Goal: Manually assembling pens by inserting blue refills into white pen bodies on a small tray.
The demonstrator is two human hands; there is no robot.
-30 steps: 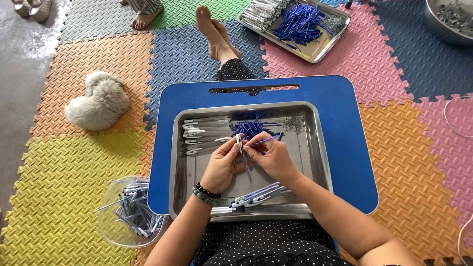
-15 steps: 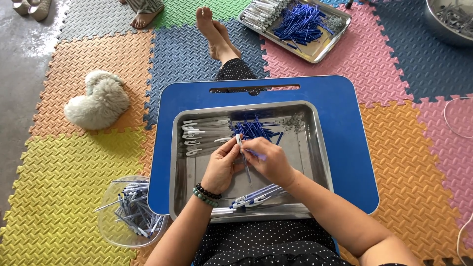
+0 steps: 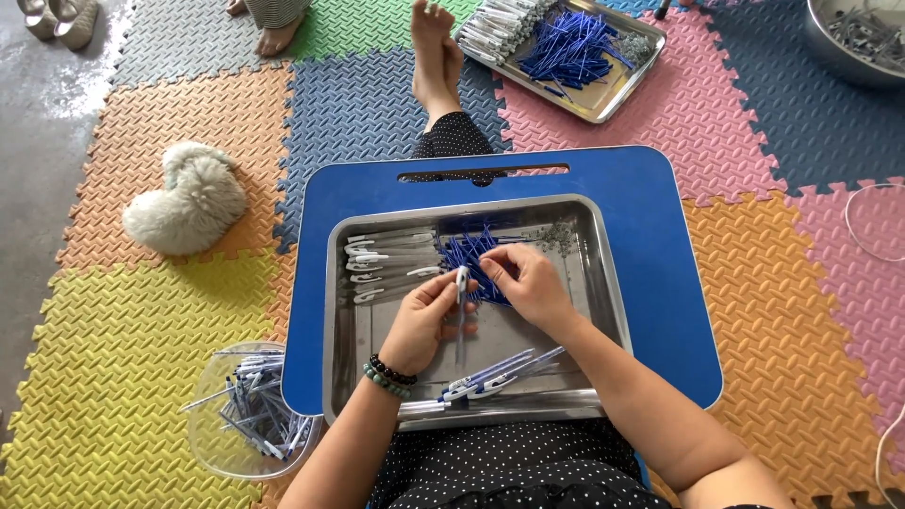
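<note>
in the head view the person sat on coloured foam mats with a blue lap table (image 3: 641, 245) across the legs and a steel tray (image 3: 603, 311) on it. the left hand (image 3: 424, 316) was closed around a clear pen barrel (image 3: 461, 306), held upright near the tray's middle. the right hand (image 3: 528, 283) pinched its fingertips together just right of the barrel's top; whether a refill sat between them i could not tell.

a second ago the right hand held a blue refill out over the heap; half a second later it had drawn in to the barrel, and now it sat close against the barrel's tip, so the refill seemed to be going in.

blue refills (image 3: 471, 250) lay heaped at the far middle of the tray, empty barrels (image 3: 386, 269) at far left, finished pens (image 3: 500, 372) along the near edge. a clear bowl of pens (image 3: 245, 410) stood on the near left mat.
</note>
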